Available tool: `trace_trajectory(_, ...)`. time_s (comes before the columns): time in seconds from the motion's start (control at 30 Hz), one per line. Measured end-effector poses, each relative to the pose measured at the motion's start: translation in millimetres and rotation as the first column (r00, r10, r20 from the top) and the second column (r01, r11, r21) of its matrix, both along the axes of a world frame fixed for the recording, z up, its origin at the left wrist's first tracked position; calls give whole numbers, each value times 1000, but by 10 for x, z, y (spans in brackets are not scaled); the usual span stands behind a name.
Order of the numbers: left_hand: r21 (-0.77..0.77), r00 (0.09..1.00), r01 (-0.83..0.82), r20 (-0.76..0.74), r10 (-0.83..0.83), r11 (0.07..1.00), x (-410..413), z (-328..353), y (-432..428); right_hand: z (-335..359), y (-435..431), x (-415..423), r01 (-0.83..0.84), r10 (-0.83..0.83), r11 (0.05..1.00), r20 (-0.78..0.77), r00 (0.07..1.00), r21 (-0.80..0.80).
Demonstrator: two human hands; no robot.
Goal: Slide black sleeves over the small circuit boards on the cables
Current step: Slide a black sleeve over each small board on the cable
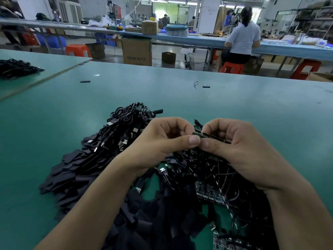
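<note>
Factory floor (long workbenches [198,40], stools [232,68])

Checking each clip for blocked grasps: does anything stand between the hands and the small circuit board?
Nothing visible does. The left hand and right hand both pinch the circuit board directly, holding it above the cable pile.

left hand [162,139] + right hand [232,141]: pinching circuit board [207,135] | above cable pile [126,130]
</note>
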State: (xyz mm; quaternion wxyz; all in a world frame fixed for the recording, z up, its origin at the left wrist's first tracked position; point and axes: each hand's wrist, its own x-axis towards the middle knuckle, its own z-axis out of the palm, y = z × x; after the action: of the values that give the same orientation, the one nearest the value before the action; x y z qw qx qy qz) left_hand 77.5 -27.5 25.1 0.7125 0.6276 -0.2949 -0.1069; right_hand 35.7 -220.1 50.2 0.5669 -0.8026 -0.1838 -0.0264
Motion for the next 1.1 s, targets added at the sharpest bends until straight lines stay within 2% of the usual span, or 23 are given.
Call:
trace_trajectory(0.27,-73,993,17,-111,-25,997,7,-47,5,-67,46,28,-34,40,986,-33,999,162)
trace_trajectory(0.43,-155,977,90,-180,-118,984,6,-54,3,-38,80,7,-86,95,974,-34,995,209)
trace_trajectory(0.5,-243,979,15,-193,-64,970,35,-12,38,-37,104,22,22,-24,981,8,1000,191)
trace_trajectory(0.57,-327,965,-111,-260,24,939,60,53,98,-61,104,64,257,-273,947,63,960,192)
trace_trajectory(0.63,-403,946,-226,-309,101,887,89,100,157,-82,78,104,508,-531,841,100,841,188)
trace_trajectory(0.7,-430,922,-355,-307,236,830,99,156,201,-103,46,123,688,-693,719,175,700,94)
trace_trajectory(0.77,-339,847,-531,-239,475,777,114,189,252,-101,41,106,762,-729,647,282,624,-16)
trace_trajectory(0.87,-213,661,-735,-16,750,643,127,209,331,-79,89,59,770,-679,616,382,627,-169)
trace_trajectory(0.97,-231,537,-795,164,828,561,107,245,354,-39,203,-9,809,-616,534,543,571,-245)
trace_trajectory(1.03,-205,476,-823,258,841,529,94,264,361,-6,315,-73,784,-536,578,620,573,-225)
trace_trajectory(1.1,-152,432,-857,312,847,493,82,285,367,-5,415,-109,711,-432,656,646,629,-254)
